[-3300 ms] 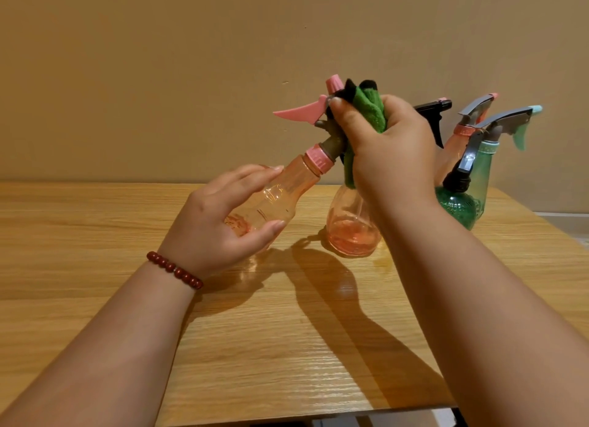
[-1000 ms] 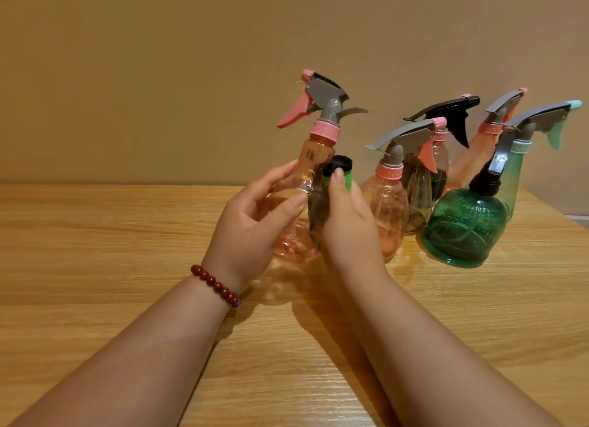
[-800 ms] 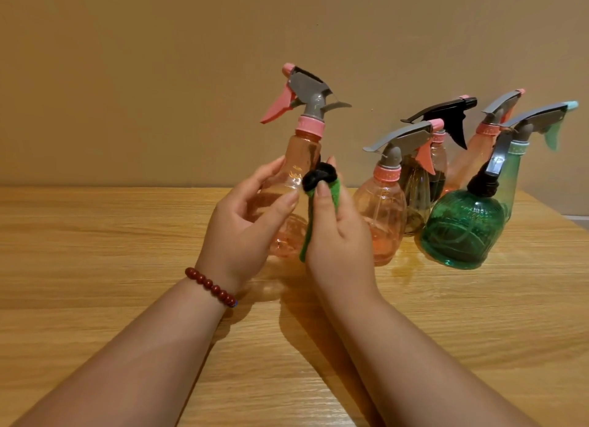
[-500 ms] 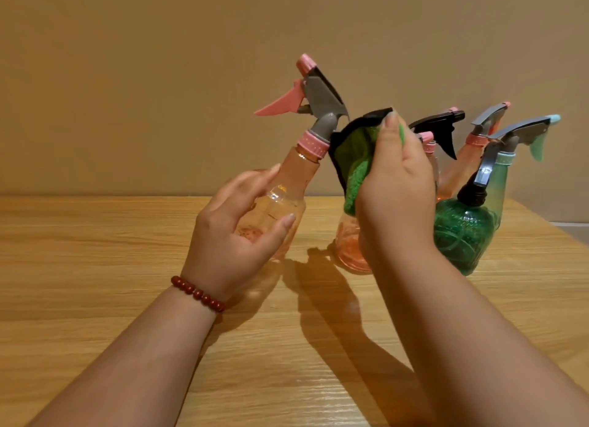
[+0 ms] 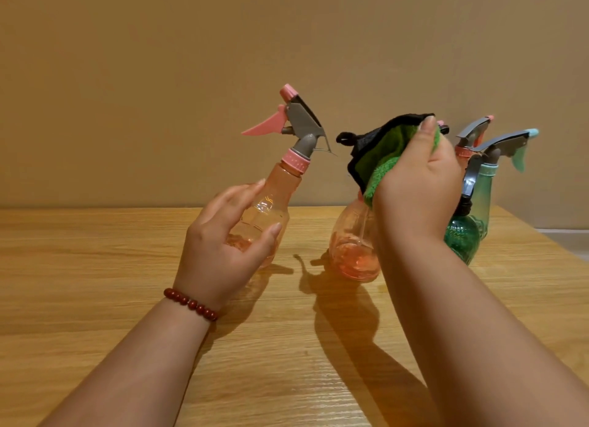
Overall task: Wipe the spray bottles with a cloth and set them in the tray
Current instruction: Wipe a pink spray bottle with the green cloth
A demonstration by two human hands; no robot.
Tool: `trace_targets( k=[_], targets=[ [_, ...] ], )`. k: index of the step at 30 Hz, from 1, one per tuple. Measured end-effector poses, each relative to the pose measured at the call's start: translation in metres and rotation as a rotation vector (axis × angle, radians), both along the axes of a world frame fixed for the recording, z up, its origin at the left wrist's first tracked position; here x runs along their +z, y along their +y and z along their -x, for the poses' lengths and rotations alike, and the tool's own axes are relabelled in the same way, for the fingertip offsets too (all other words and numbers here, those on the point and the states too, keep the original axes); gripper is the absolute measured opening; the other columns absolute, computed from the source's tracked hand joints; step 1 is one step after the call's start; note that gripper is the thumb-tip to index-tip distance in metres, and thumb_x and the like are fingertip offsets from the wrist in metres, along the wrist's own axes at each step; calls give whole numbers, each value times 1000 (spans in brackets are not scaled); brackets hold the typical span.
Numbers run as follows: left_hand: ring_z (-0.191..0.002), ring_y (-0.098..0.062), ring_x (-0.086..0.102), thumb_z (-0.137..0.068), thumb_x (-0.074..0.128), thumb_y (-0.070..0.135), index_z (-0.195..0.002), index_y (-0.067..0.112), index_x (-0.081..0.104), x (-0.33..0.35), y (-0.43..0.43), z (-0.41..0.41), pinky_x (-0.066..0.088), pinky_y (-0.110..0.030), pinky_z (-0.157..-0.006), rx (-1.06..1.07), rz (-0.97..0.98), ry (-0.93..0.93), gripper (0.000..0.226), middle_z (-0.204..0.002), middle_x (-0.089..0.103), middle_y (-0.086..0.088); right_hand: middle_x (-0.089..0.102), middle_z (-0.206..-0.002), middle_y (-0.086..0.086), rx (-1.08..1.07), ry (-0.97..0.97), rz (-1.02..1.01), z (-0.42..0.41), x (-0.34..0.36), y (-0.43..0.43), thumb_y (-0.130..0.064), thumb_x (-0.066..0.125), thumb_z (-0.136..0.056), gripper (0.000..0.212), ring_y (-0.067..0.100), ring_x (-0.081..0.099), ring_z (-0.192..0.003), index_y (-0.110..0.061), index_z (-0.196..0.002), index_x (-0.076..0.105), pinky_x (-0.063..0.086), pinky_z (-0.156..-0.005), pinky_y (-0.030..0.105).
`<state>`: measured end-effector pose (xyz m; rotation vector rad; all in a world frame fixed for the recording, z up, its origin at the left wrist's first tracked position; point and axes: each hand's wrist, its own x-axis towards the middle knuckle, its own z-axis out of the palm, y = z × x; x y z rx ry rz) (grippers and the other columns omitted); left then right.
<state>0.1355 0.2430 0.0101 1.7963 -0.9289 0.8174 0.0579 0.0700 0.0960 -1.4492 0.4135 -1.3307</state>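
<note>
While the peach spray bottle (image 5: 271, 203) leans tilted above the wooden table (image 5: 95, 267), the left hand (image 5: 223, 245) grips its body and the right hand (image 5: 414, 184) pinches a green cloth (image 5: 382, 159) beside it; other bottles (image 5: 353, 251) stand behind.

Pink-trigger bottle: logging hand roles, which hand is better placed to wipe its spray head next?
Likely right: the right hand holds the green cloth beside the spray head; the left hand grips the bottle.

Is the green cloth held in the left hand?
No, the right hand pinches the cloth, while the left hand grips the pink bottle.
</note>
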Motion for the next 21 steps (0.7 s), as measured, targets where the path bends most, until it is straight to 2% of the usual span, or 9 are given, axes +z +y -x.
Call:
trace_targets(
  k=[2,5,8,10,12,13,15,17,21],
  targets=[
    [-114,0,53,-82,63,39,-131,20,55,-1,0,0,45,-18,-96,-7,-26,-30,54,-126,53,14,60,-67,3,-26,-25,20,-2,2,0,-42,30,-103,45,11,58,-61,-13,-78,54,50,-60,31],
    [-114,-12,55,-81,66,39,-131,19,56,-3,0,-1,42,-18,-99,-18,-103,-87,55,-127,58,-1,58,-64,-13,118,-9,81,-3,7,8,-37,37,-103,32,-6,52,-54,-22,-90,62,41,-54,12],
    [-114,-12,56,-81,66,39,-131,20,55,-3,2,-2,44,-21,-98,-27,-116,-73,55,-128,57,2,65,-61,-16,455,113,80,-4,9,19,-46,34,-101,43,-3,52,-51,-28,-79,66,41,-52,19],
    [-114,-10,55,-81,65,38,-132,22,54,-2,4,-3,49,-29,-96,-38,-100,-51,54,-128,55,5,70,-71,-17,553,165,41,-6,9,18,-46,37,-101,43,-1,62,-67,-31,-79,70,50,-67,25],
    [-112,-6,55,-82,65,37,-133,22,54,-2,4,-3,50,-29,-94,-52,-89,-45,54,-127,54,8,74,-89,-11,637,126,17,-9,8,14,-34,52,-98,19,12,68,-90,-34,-107,69,57,-85,43],
    [-111,-5,55,-82,65,37,-133,23,53,-2,4,-3,50,-28,-93,-61,-88,-41,55,-127,54,9,73,-90,-10,665,130,8,-9,9,14,-27,59,-95,24,19,69,-92,-31,-118,65,57,-85,46],
    [-109,-5,56,-81,65,37,-134,24,52,-3,3,-3,50,-27,-93,-65,-97,-37,55,-126,54,10,69,-80,-10,690,184,31,-7,10,12,-17,66,-90,29,23,70,-74,-28,-116,65,57,-64,31],
    [-108,-5,55,-81,65,38,-134,24,51,-3,4,-3,49,-26,-93,-66,-109,-42,56,-127,53,10,65,-68,-5,676,233,86,-5,12,12,-15,69,-87,15,13,53,-49,-19,-102,69,41,-44,23],
    [-107,-2,54,-81,65,38,-134,22,53,-3,3,-2,46,-20,-95,-61,-116,-45,56,-127,53,10,59,-62,-2,564,208,75,-10,11,14,-30,72,-85,11,9,45,-46,-19,-84,71,36,-43,22]
  ],
)
